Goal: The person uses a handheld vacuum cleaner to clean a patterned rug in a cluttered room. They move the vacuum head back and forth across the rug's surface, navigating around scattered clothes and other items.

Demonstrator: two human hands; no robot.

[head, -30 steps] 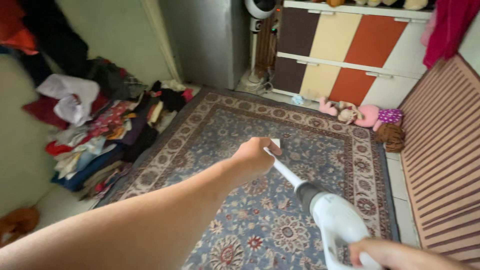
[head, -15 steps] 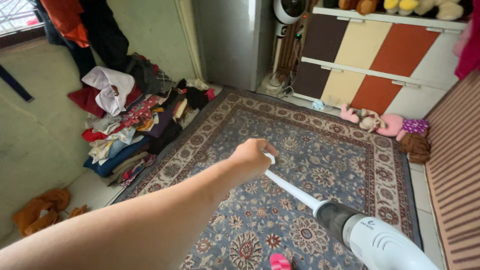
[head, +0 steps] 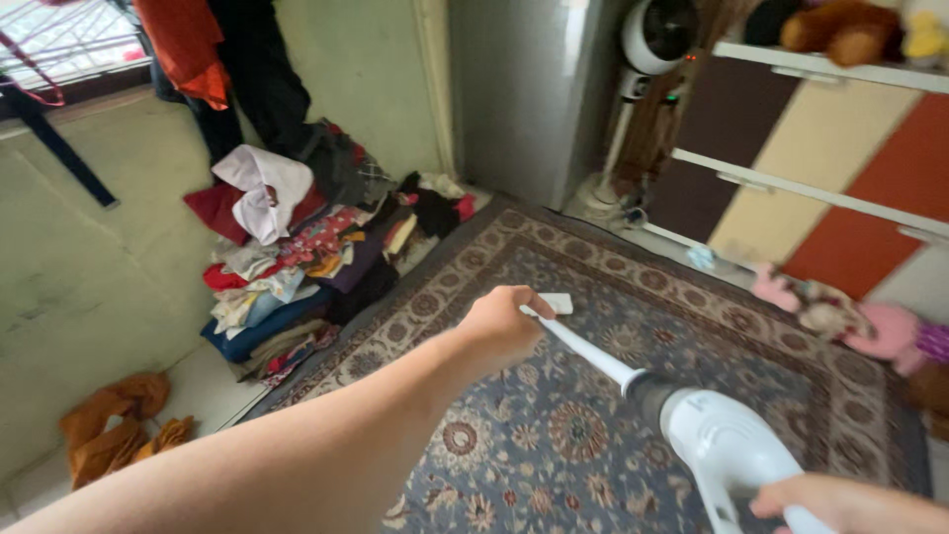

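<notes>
My left hand (head: 504, 326) closed round the white plastic stick vacuum's (head: 727, 445) slim tube – its length ran back to my right hand (head: 840, 502), gripping the handle – above the blue patterned rug (head: 613, 435).

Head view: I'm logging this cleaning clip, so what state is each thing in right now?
Left hand: closed around the vacuum's tube.
Right hand: gripping the vacuum's handle, partly cut off by the frame.
Vacuum: held off the floor, tube slanting down to the rug.
Nozzle: low over the rug; contact unclear.
Rug: lying flat.
Clothes: heaped against the wall.
Drawers: shut.
Fan: upright; running or not, cannot tell.
</notes>
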